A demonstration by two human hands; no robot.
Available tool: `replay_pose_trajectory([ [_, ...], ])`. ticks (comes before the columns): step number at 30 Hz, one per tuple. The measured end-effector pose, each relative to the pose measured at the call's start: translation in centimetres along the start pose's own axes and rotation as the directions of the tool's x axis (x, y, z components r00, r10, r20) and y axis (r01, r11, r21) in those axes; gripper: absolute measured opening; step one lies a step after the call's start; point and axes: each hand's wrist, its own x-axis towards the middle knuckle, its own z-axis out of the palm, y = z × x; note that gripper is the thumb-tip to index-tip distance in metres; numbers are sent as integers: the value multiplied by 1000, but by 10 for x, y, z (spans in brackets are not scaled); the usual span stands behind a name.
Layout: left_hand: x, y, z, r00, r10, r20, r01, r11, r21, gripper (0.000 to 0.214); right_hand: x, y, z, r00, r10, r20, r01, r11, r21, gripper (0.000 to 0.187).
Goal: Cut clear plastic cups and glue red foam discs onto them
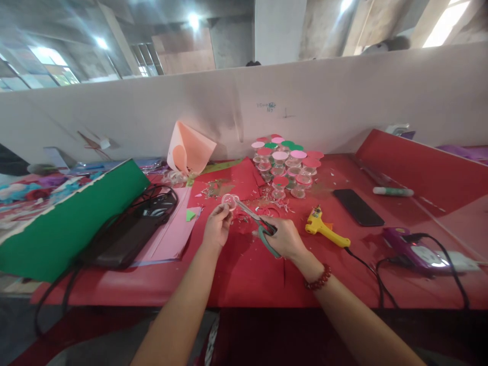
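My left hand (218, 226) pinches a small, round, clear plastic piece (229, 201) with a pinkish rim, perhaps a little cup. Wrapped around the green handles of a pair of scissors (249, 212) is my right hand (286, 238). The scissor blades point left and reach the edge of the plastic piece; whether they cut into it cannot be made out. Just beyond, several clear plastic cups stand stacked, topped with red, pink and green paper discs (279, 181). Thin paper scraps (270, 211) lie under and behind the scissors.
On the right lie a yellow glue gun (327, 231) with its cord, a black phone (358, 207), a glue stick (392, 191) and a purple power strip (417, 251). Pink sheets (173, 231), a black bag (125, 236) and a green board (72, 223) are left. A white partition (324, 101) stands behind.
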Motion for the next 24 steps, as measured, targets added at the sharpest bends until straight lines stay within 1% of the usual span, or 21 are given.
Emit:
replay_pose_trajectory([
  [5,-3,1,3,1000,-15,8,15,1000,-10,14,-2,-2,0,998,-26,-52,19,992,-121,24],
  [8,-4,2,3,1000,-13,14,13,1000,-5,14,-3,-1,0,998,-24,-66,8,974,-226,29],
  [10,-4,2,2,1000,-13,16,13,1000,-3,14,-3,-1,0,997,-21,-69,2,964,-264,31],
  [15,-3,2,1,1000,-16,11,16,1000,6,15,-3,-2,-1,999,-31,-25,25,971,-236,30],
  [18,-2,1,0,1000,-16,6,16,1000,18,16,-3,-1,-1,999,-37,-29,29,975,-220,30],
  [24,-2,0,-3,1000,0,27,-2,999,53,19,-3,0,-2,999,-17,-38,7,972,-235,40],
])
